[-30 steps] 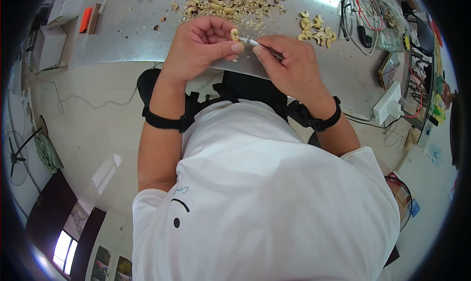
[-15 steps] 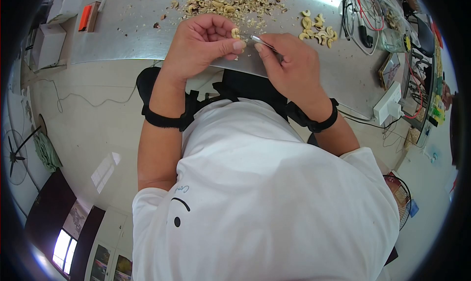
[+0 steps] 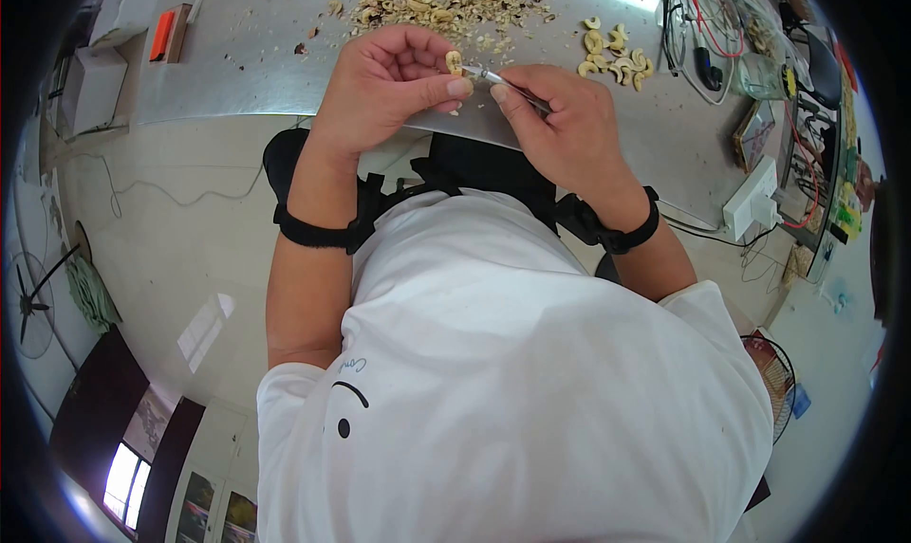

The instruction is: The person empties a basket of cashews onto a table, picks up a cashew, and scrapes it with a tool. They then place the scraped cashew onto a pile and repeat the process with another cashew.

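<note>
Pinched between the thumb and fingers of my left hand [image 3: 394, 83] is a pale cashew nut [image 3: 455, 63] with brownish patches. My right hand [image 3: 569, 121] is closed round a slim, silver-coloured craft knife [image 3: 495, 76], its thin tip pointing left, right at the nut's side. Both hands are over the near edge of the metal table [image 3: 256, 78]. Beyond them spreads a pile of cashews and skin crumbs [image 3: 427, 10]. A smaller group of cleaner cashews [image 3: 622, 59] lies to the right of my right hand.
An orange-and-brown block [image 3: 169, 35] sits at the table's left. Coiled cables [image 3: 702, 50], a clear jar [image 3: 759, 76] and a white power strip [image 3: 752, 200] occupy the right side. Dark crumbs dot the metal left of the pile.
The knife tip has come left, closing the gap to the cashew, and more of its shaft shows. The nut has turned slightly in my left fingers.
</note>
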A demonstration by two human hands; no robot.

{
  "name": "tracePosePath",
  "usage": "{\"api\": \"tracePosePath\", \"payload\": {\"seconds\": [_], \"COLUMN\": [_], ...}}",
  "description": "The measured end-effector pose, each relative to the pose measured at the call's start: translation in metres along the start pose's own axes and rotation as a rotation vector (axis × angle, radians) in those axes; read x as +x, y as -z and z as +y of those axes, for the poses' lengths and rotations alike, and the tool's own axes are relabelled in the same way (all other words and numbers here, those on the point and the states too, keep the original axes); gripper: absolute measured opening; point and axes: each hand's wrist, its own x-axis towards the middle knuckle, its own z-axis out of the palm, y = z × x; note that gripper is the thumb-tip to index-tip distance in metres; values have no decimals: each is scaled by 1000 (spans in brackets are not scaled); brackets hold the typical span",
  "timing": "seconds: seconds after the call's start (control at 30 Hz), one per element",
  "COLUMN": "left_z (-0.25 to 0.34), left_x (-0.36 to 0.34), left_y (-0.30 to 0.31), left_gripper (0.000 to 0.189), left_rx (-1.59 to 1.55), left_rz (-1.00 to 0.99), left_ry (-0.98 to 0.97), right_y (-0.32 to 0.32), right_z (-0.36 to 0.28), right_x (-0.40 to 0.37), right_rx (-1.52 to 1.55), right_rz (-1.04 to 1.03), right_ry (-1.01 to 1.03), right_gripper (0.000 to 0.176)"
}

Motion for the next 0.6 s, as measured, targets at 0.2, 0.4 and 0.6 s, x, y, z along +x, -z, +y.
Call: {"api": "tracePosePath", "payload": {"seconds": [0.2, 0.4, 0.6], "left_z": [1, 2, 5], "left_x": [0, 1, 0], "left_y": [-2, -1, -1], "left_gripper": [29, 27, 25], "left_rx": [47, 65, 31], "left_rz": [6, -2, 4], "left_ry": [-15, 5, 59], "right_y": [4, 3, -3], "right_z": [1, 2, 2], "right_x": [2, 2, -3], "right_rx": [-31, -91, -137], "right_rz": [-41, -9, 89], "right_ry": [-9, 28, 42], "right_gripper": [14, 13, 11]}}
